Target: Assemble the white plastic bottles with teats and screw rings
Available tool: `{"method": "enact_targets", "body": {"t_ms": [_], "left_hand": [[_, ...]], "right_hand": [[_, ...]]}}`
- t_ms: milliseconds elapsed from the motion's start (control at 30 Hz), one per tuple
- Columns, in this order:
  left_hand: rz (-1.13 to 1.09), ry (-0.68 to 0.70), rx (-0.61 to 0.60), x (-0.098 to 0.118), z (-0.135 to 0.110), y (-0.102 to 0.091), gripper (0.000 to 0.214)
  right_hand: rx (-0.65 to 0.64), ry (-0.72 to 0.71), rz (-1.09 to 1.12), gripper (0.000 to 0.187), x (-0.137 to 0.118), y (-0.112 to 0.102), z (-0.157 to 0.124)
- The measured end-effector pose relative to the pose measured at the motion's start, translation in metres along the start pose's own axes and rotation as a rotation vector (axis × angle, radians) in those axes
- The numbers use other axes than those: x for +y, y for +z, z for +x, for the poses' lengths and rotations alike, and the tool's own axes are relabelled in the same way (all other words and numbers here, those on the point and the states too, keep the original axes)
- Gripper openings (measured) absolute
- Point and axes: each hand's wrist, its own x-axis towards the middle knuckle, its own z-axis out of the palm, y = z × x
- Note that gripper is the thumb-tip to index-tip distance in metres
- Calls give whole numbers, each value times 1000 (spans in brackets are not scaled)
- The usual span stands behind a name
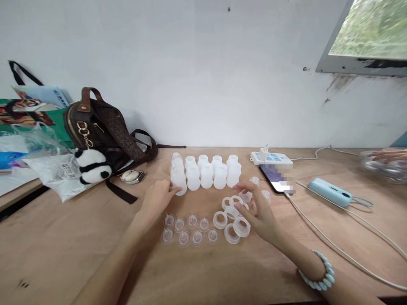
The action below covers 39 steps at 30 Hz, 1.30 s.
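A pale wall (pixel 203 76) rose behind a wooden table (pixel 79 245) where a person worked with both hands among small bottle parts. A dark brown backpack (pixel 104 120) slumped at the left, a plush panda (pixel 92 167) hanging from its front. The right hand (pixel 259 212) hovered over the loose parts, thumb and index finger well apart, a gap showing between them. The left hand (pixel 159 192) reached the front bottle (pixel 178 178) at the left end of the group, its thumb lying against the side; whether the fingers were clamped on it could not be told. Beyond the right hand, a white power strip (pixel 276 159) stood near a phone (pixel 274 179) and a light blue power bank (pixel 330 191). A beaded bracelet (pixel 330 271) circled the right wrist. The white bottles (pixel 206 177) were ranked in two close rows at the middle of the table, toward the wall. Clear domed caps (pixel 266 195) lay beside the right hand, translucent rings (pixel 232 242) overlapped in a pile near its thumb, and eight clear nipples (pixel 192 220) sat in two rows between the forearms.
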Motion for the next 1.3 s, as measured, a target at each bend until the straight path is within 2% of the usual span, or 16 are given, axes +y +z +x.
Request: {"method": "enact_targets", "body": {"t_ms": [133, 200, 267, 367, 467, 633, 767, 833, 933, 1000, 1100, 1167, 1300], "left_hand": [[-42, 17, -72, -5, -1, -14, 39], [-123, 87, -190, -10, -3, -24, 30], [-205, 169, -363, -14, -7, -34, 23], [-268, 212, -585, -17, -13, -43, 43], [-277, 202, -698, -16, -16, -41, 48], [-216, 165, -647, -14, -14, -33, 24], [-248, 158, -607, -19, -14, -41, 25], [-327, 186, -593, -16, -16, -47, 27], [-538, 266, -549, 2, -21, -48, 29], [-717, 291, -504, 20, -25, -39, 30], [-945, 226, -489, 48, -34, -14, 35], [-1073, 231, -538, 62, -40, 1, 38], [-1193, 219, -572, 76, -50, 11, 39]], "right_hand": [[11, -19, -86, 14, 4, -3, 5], [-41, -55, -167, 12, 8, -5, 7], [-126, -84, -261, 13, 10, -8, 9], [-259, -98, -374, 5, 12, -9, 9], [-344, -113, -475, 13, 14, -5, 6], [-355, -136, -521, 15, 17, 0, 2], [-287, -64, -333, 7, 14, -6, 8], [-237, 21, -211, 11, 11, -10, 11], [-187, 136, -27, 16, 5, -11, 12], [-194, 167, 85, 18, 1, -9, 10], [-201, 102, 151, 19, -6, -5, 5], [-192, 25, 141, 18, -9, -1, 1], [-199, 5, 157, 18, -10, 4, -3]]}}
